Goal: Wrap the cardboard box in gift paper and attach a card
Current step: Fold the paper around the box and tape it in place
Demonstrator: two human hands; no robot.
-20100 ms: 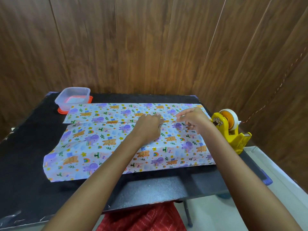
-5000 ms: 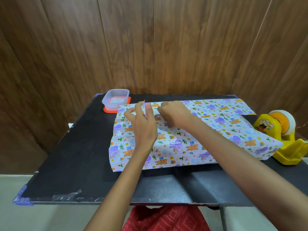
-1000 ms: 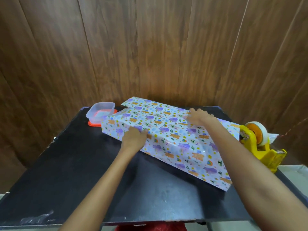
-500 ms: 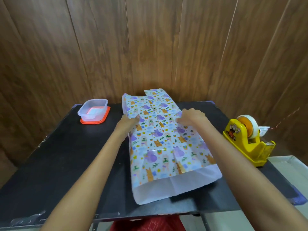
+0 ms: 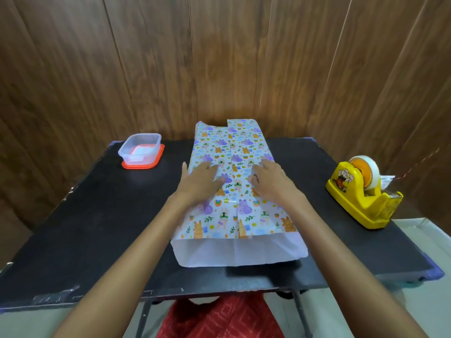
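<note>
The box is hidden inside a tube of animal-print gift paper (image 5: 234,152) that lies lengthwise away from me on the black table (image 5: 97,228). A seam runs down the middle of its top. The near end of the paper (image 5: 239,252) gapes, showing its white inside. My left hand (image 5: 200,178) lies flat on the paper left of the seam. My right hand (image 5: 269,178) lies flat on it right of the seam. Both hands have straight fingers and hold nothing.
A clear plastic tub (image 5: 140,150) on a red lid stands at the table's far left with something pale inside. A yellow tape dispenser (image 5: 361,193) sits at the right edge. Wood-panel wall rises right behind the table.
Within the last second the wrapped box was turned from lying across the table to lying lengthwise. My hands went from its sides to flat on its top.
</note>
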